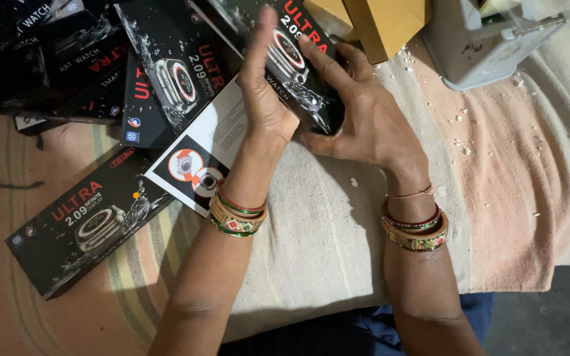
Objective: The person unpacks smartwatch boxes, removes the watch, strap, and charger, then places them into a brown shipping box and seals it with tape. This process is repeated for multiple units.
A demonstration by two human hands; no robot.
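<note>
A long black smartwatch box [298,62] is held between both hands at centre-far of the scene, over a striped cloth [324,224]. The left hand [265,92] is set edge-on vs. the box's left side, fingers straight & together, pointing far; nothing is gripped, the palm is only pressed flat to it. The right hand [364,118] is spread wide open over the box's right/near end, fingers splayed across the top face, thumb tucked at the near edge; whether the box is clamped or just steadied cannot be told. Bangles are worn on both wrists.

Just left of the box, partly under the left wrist, a white-backed box [199,158] is laid slantwise. Near-left, a second black watch box [87,224] is laid flat on the cloth, well apart from the hands. More black boxes [74,59] are heaped far-left. Far-right, a tan cardboard carton [384,23] and a grey metal device [489,43] are seen, w/ white crumbs [460,118] scattered on the cloth near them.
</note>
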